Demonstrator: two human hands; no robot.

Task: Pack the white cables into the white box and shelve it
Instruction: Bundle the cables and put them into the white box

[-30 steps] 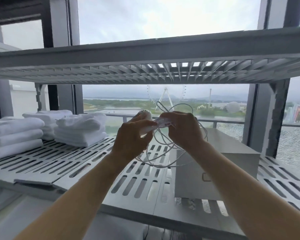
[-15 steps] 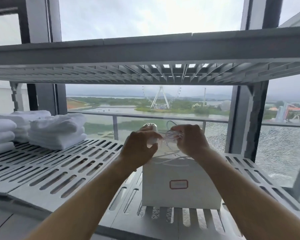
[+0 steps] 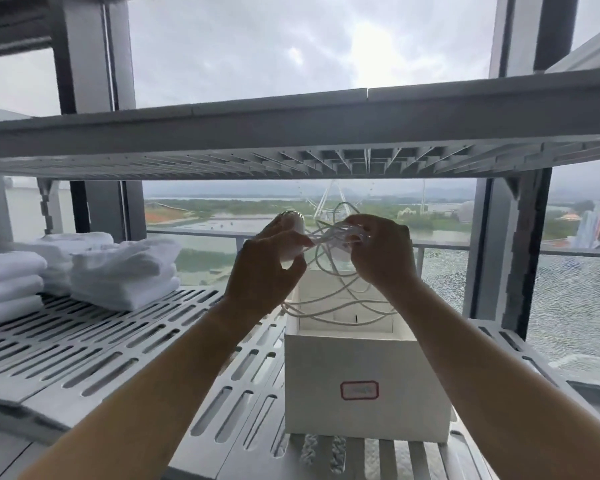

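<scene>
A tangle of thin white cables (image 3: 329, 268) hangs between both hands, its lower loops drooping into the open top of the white box (image 3: 364, 368). The box stands on the slotted grey shelf (image 3: 125, 341) and carries a small red-framed label (image 3: 359, 390) on its front. My left hand (image 3: 264, 268) grips a white rounded plug end of the cables. My right hand (image 3: 378, 254) pinches the bundle of strands just above the box.
Folded white towels (image 3: 118, 268) are stacked at the left of the shelf, with more at the far left (image 3: 7, 282). Another slotted shelf (image 3: 291, 133) runs overhead. Dark window posts (image 3: 520, 254) stand behind, with glass beyond.
The view has shifted so the box sits centred and its open top shows. Both hands hold the cables above it, and the loops now hang down into the box.
</scene>
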